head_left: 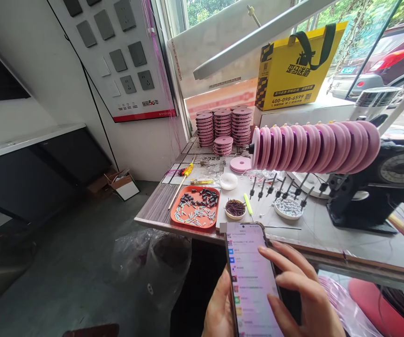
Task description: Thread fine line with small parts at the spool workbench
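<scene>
A lit phone [253, 281] showing a list stands upright in my left hand [219, 306], whose thumb lies along its left edge. My right hand [303, 290] is at the phone's right side, fingers apart and bent over the screen, holding nothing; whether a fingertip touches the glass is unclear. Beyond the phone on the table [152, 210] are an orange tray [173, 215] of small black and metal parts, a dish [236, 216] of dark thin pieces, a green-handled tool [247, 204] and a dish of pale beads [288, 216].
Pink discs [316, 146] line a shaft on a black machine [359, 206] at the right. Stacked pink spools [223, 126] stand behind, near a yellow bag [286, 79]. Several black pegs [270, 188] rise before the discs. Plastic bags [168, 262] hang below the table's left edge.
</scene>
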`<action>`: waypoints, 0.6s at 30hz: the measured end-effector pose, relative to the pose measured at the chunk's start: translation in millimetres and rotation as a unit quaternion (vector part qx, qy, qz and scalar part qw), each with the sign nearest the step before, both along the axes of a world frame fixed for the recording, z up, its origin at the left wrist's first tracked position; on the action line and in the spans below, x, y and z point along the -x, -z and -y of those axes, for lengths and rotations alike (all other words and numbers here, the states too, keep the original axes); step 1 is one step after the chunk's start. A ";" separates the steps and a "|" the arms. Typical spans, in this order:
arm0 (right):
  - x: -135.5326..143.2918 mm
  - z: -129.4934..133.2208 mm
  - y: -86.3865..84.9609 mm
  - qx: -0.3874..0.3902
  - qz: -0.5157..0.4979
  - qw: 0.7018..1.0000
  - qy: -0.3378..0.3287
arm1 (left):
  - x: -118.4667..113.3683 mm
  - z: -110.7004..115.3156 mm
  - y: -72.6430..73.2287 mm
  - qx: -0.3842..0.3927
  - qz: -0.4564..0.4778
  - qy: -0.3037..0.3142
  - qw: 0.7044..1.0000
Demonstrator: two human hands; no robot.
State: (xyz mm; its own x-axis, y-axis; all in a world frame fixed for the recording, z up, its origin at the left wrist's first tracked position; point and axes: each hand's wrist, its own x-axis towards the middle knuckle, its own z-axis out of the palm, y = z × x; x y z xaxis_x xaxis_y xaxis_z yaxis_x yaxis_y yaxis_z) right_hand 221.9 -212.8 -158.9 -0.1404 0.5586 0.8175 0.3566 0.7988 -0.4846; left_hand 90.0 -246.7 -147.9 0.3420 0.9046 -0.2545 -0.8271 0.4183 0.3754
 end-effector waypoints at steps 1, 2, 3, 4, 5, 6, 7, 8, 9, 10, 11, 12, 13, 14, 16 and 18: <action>-1.1 0.5 5.1 -0.005 -0.006 1.000 -0.004 | 0.3 -0.1 0.9 0.010 0.012 0.013 1.000; -2.3 1.2 10.1 -0.005 -0.009 1.000 -0.007 | 0.6 -0.3 2.3 0.015 0.025 0.023 0.999; -3.3 2.0 14.7 0.001 -0.011 1.000 -0.007 | 0.8 -0.4 4.2 0.015 0.036 0.027 0.999; -4.3 3.0 18.6 0.010 -0.012 1.000 -0.005 | 0.9 -0.7 6.1 0.012 0.045 0.027 0.999; -5.2 4.0 21.7 0.017 -0.012 1.000 -0.002 | 1.0 -1.1 8.0 0.009 0.050 0.027 0.998; -6.0 5.0 23.6 0.023 -0.010 1.000 0.000 | 1.2 -1.5 9.6 0.004 0.049 0.025 0.998; -6.8 5.8 24.3 0.026 -0.007 1.000 0.002 | 1.4 -2.0 10.8 -0.003 0.044 0.019 0.999; -7.5 6.3 23.6 0.022 -0.004 1.000 0.008 | 1.7 -2.5 11.7 -0.011 0.039 0.015 0.999; -8.1 6.6 21.7 0.015 0.004 1.000 0.013 | 2.0 -2.8 12.2 -0.017 0.034 0.012 0.999; -8.9 6.6 18.8 0.007 0.017 1.000 0.019 | 2.4 -3.1 12.4 -0.022 0.031 0.011 0.999; -9.6 6.5 15.2 -0.001 0.037 0.999 0.023 | 2.8 -3.3 12.4 -0.028 0.029 0.010 0.999; -10.4 6.2 11.4 -0.009 0.058 0.998 0.027 | 3.2 -3.3 12.3 -0.033 0.029 0.011 0.999; -11.1 5.9 7.8 -0.014 0.080 0.996 0.027 | 3.6 -3.3 12.1 -0.038 0.029 0.014 0.999; -11.9 5.5 4.8 -0.019 0.097 0.995 0.026 | 3.8 -3.3 12.0 -0.042 0.028 0.017 0.999; -13.0 4.7 1.2 -0.028 0.114 0.993 0.025 | 3.7 -3.4 11.7 -0.046 0.032 0.023 0.998; -13.7 3.8 0.3 -0.037 0.118 0.992 0.026 | 3.1 -3.7 11.6 -0.051 0.037 0.024 0.998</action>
State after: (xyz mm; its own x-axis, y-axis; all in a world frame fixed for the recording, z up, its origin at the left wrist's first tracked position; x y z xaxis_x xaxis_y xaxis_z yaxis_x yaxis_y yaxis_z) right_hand 235.6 -216.6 -159.2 -0.3049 0.5099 0.8044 0.4955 0.8062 -0.3232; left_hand 86.9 -243.0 -159.5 0.3998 0.9068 -0.1340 -0.8344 0.4205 0.3563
